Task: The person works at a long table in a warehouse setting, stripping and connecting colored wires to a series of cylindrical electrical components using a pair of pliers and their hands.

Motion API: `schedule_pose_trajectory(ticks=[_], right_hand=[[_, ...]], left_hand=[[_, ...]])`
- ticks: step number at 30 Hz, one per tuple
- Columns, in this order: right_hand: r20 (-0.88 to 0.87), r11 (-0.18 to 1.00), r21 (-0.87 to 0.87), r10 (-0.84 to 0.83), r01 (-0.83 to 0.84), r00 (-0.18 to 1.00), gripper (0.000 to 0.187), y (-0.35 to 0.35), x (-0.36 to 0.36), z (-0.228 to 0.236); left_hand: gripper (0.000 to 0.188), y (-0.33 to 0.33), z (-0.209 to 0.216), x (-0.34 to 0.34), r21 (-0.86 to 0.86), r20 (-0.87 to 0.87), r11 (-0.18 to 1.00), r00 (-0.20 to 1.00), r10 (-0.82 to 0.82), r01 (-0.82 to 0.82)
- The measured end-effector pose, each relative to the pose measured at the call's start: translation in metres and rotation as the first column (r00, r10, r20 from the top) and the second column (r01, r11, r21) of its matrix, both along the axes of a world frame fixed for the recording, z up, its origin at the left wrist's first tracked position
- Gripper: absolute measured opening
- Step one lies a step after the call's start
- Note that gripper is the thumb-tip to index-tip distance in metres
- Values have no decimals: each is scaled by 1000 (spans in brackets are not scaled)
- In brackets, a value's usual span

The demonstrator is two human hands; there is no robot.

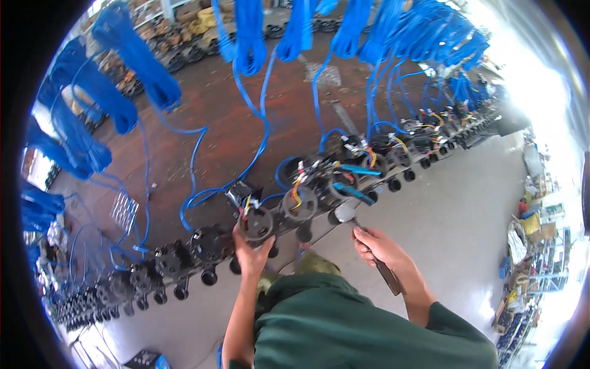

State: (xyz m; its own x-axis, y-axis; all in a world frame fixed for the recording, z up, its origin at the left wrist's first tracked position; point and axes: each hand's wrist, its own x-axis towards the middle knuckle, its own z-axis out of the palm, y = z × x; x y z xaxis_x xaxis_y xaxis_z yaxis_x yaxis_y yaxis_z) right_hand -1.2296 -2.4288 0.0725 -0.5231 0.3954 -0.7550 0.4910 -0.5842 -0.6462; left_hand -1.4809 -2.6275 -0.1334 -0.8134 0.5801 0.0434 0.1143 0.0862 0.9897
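Observation:
My left hand (251,255) grips the lower rim of a round black housing (255,225), thumb and fingers on either side. Red, yellow and white wires stick out of its open top, and a blue cable runs off behind it. To the right, my right hand (380,249) is closed around the brown handle of a hammer (345,213). Its pale rounded head is near the table's front edge, apart from the left hand's housing. Beside that housing stands another open housing (300,203) with wires. A tool with two teal handles (355,193) lies across a housing farther right.
Several black housings (171,261) line the front edge of the reddish-brown table (227,129). Coiled blue cables (135,58) hang above it, their ends trailing across the top. Grey floor (442,203) lies to the right, with loaded shelves (541,252) beyond.

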Motion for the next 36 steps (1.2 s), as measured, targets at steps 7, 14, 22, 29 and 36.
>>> schedule_pose_trajectory(ticks=[7,14,22,29,36], right_hand=[[264,445,884,-228,-141,937,34,146,50,-29],[374,299,908,-253,-295,893,40,254,71,-91],[334,1,936,-319,-351,887,62,289,118,-153],[112,-280,926,-433,-252,894,46,199,71,-82],[-240,277,941,132,196,962,27,42,-52,-42]], left_hand=[[21,16,177,-13,-38,-392,999,920,-7,-8],[70,113,109,-145,-826,-142,516,801,-581,228],[67,159,91,-154,-974,81,108,748,-659,200],[53,134,132,-163,-850,122,438,919,-376,292],[63,51,158,-168,-272,333,925,928,-167,264]])
